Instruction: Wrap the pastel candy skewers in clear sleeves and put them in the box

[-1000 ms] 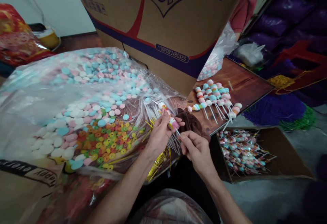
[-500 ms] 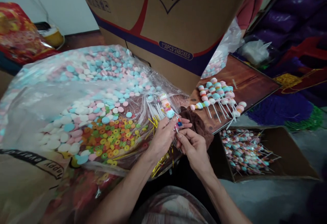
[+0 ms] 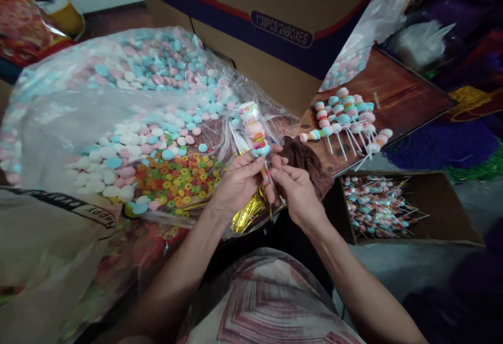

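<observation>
My left hand (image 3: 236, 184) is closed around a candy stick (image 3: 253, 129), a skewer of pastel discs in a clear wrapper that points up and away. My right hand (image 3: 296, 192) pinches the lower end of the same stick, fingertips against the left hand's. Both hands hover over gold twist ties (image 3: 247, 215) and the front edge of a big clear bag of loose candies (image 3: 149, 140). A brown cloth (image 3: 306, 161) lies just behind my right hand.
Finished unwrapped candy skewers (image 3: 346, 124) lie on a dark wooden board (image 3: 408, 92). An open carton (image 3: 440, 205) to the right holds several wrapped sticks. A large printed cardboard box (image 3: 275, 30) stands behind. Purple and green tinsel lies far right.
The candy stick has swung more upright and my hands have drawn closer together, the right fingertips now at its base. The camera has tilted down toward my lap.
</observation>
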`<state>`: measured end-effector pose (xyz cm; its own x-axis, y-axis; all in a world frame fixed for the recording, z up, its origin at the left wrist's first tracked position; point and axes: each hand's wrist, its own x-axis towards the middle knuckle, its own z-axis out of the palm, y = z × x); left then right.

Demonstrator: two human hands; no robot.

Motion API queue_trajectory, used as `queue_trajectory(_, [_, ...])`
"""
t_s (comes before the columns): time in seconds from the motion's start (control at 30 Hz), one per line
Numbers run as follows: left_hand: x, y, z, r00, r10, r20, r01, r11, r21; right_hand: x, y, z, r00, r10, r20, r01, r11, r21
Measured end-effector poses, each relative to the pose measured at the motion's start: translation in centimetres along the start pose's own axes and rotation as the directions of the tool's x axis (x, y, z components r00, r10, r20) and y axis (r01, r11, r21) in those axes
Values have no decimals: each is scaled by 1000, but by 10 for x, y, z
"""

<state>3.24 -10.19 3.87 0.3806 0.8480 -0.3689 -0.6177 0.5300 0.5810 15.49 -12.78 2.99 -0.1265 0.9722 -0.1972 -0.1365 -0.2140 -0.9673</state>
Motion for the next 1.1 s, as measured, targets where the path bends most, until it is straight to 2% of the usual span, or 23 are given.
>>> queue_trajectory(0.07, [1,1,-2,995,100,19,-100,995,5,-9,-3,-8,990,-111,88,134,939,-317])
queue_trajectory(0.13, [4,0,-4,978,206,17,-207,978,29,-20,-2,-19,945,-252,209,328,737,-591])
queue_trajectory(0.17, [6,-1,-5,972,233,9,-233,971,50,-25,1,-25,908,-298,295,419,627,-657])
queue_trajectory(0.23, [10,-3,-7,973,232,-6,-230,968,100,-34,10,-36,841,-298,452,541,463,-702])
queue_trajectory(0.3, [14,-6,-8,975,220,-11,-217,968,128,-39,24,-42,805,-302,510,592,368,-717])
queue_trajectory(0.33, [15,-8,-8,975,220,-18,-215,968,132,-40,31,-44,794,-318,517,606,360,-709])
queue_trajectory(0.37, [16,-10,-8,974,226,-30,-220,967,132,-40,36,-44,786,-343,514,616,376,-692])
queue_trajectory(0.43, [17,-13,-9,969,242,-58,-233,964,124,-40,41,-42,783,-393,482,622,467,-629])
queue_trajectory(0.5, [19,-14,-11,964,255,-81,-244,962,118,-38,37,-38,817,-440,373,576,596,-559])
queue_trajectory(0.53, [19,-13,-12,962,258,-93,-247,962,120,-37,33,-36,848,-453,277,528,670,-522])
queue_trajectory(0.6, [20,-12,-14,959,259,-115,-242,960,140,-32,21,-30,902,-432,12,401,828,-391])
queue_trajectory(0.67, [21,-12,-14,960,251,-121,-229,958,170,-22,10,-23,919,-326,-223,297,943,-152])
queue_trajectory(0.7, [21,-13,-14,963,243,-115,-220,959,180,-16,6,-18,920,-260,-294,268,963,-15])
queue_trajectory(0.77, [22,-17,-11,970,221,-105,-201,964,174,-3,2,-8,923,-161,-349,242,949,203])
queue_trajectory(0.83, [23,-22,-8,966,216,-140,-196,970,144,9,4,2,917,-129,-377,253,920,300])
queue_trajectory(0.93, [22,-27,-5,948,253,-196,-232,965,123,20,15,11,864,-195,-465,324,921,216])
queue_trajectory(1.03, [21,-26,-3,956,255,-146,-239,964,119,20,26,10,794,-316,-520,356,934,-24])
queue_trajectory(1.1, [19,-23,-1,968,223,-115,-212,972,101,18,30,7,783,-360,-507,336,931,-143])
